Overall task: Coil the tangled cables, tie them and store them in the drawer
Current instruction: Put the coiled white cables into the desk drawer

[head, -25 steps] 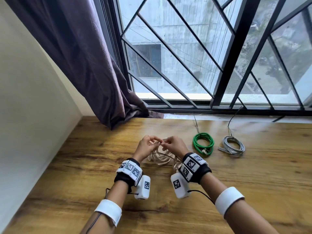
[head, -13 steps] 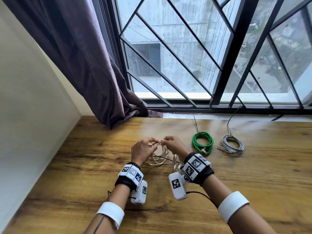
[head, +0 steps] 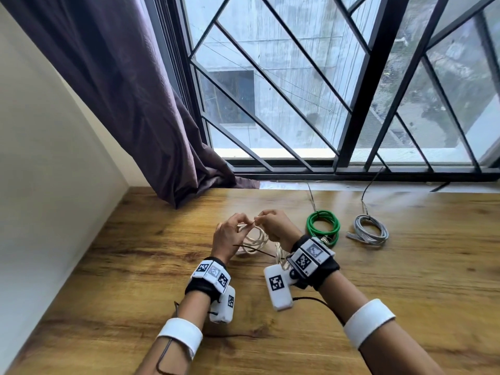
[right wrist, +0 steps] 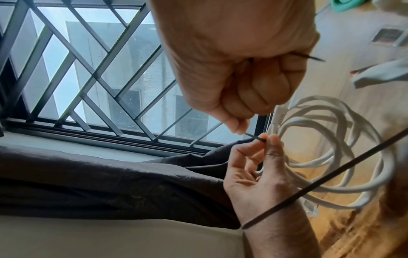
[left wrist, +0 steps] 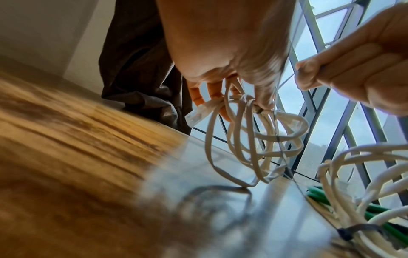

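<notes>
A white cable coil (head: 255, 239) is lifted off the wooden table (head: 135, 266) between my hands. My left hand (head: 247, 222) curls its fingers round the top of the white coil (left wrist: 243, 111) and pinches the end of a thin black tie (right wrist: 257, 137) there. My right hand (head: 260, 219) is a fist, and its fingertips (right wrist: 239, 128) pinch the same tie. A long black strip (right wrist: 331, 174) trails under my hands. A green coil (head: 323, 226) and a grey coil (head: 370, 232) lie to the right.
A dark curtain (head: 151, 117) hangs at the back left over the table's far edge. The barred window (head: 351, 104) runs along the back, and a pale wall (head: 40, 158) closes the left side. More white cable loops (left wrist: 364, 174) hang near my right wrist.
Both hands have stayed at the white coil with only small finger movements on the tie. My left wrist has dropped slightly toward me.
</notes>
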Demonstrator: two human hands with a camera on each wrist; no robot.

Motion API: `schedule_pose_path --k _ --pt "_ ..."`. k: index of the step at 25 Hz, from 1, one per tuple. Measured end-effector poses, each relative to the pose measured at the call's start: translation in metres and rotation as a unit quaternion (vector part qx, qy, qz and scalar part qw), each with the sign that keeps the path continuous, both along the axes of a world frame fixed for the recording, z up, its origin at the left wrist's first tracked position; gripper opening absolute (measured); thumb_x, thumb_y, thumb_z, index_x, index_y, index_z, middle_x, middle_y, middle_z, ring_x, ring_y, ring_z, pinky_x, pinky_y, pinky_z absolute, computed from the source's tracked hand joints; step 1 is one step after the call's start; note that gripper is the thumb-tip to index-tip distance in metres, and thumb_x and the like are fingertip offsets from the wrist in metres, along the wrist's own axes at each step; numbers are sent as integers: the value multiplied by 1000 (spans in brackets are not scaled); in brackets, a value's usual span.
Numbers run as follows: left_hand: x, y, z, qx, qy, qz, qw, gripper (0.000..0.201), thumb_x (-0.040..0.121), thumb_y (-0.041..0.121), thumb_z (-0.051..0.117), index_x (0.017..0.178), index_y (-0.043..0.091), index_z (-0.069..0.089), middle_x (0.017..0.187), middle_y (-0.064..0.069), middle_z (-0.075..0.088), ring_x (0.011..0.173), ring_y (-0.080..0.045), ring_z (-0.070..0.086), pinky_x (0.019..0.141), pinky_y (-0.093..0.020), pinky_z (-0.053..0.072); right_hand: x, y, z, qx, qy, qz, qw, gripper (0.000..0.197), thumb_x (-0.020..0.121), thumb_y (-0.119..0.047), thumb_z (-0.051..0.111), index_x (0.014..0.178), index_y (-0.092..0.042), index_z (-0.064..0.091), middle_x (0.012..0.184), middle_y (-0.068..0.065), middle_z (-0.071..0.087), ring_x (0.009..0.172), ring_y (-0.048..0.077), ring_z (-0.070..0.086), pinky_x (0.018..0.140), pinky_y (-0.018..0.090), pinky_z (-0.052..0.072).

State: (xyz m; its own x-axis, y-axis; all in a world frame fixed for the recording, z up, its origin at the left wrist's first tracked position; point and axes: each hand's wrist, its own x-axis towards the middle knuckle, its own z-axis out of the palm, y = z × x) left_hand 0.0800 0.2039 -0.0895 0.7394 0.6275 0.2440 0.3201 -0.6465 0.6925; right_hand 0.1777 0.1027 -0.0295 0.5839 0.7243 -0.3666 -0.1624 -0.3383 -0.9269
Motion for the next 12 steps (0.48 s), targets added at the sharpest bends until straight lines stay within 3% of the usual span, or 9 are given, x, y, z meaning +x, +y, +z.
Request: schedule_pose_path --k 3,7,9,12 --pt "1 2 4 14 20 11 1000 17 85 39 66 89 22 63 89 6 69 78 -18 65 65 -33 51 -1 0 2 -4 -1 8 1000 26 91 -8 50 66 -14 50 54 -1 27 29 1 21 31 14 14" --pt "0 0 2 13 -35 19 999 19 85 22 68 100 14 61 91 0 69 81 -19 65 66 -27 47 6 -4 7 -35 -61 52 996 19 91 -15 51 71 -14 54 55 -3 33 43 6 23 36 17 15" --pt "-3 -1 -1 13 -53 20 998 15 83 18 70 94 12 62 88 -2 68 80 -21 64 65 -27 46 7 -8 4 -49 -62 61 995 18 91 -15 51 73 -13 56 56 -3 33 45 7 23 37 17 16" --pt "-6 -5 0 43 -41 35 998 13 83 27 70 89 17 64 82 1 67 70 -18 62 56 -31 48 1 -8 4 -39 -77 64 994 21 92 -16 51 72 -14 57 56 -4 33 46 6 24 36 15 17"
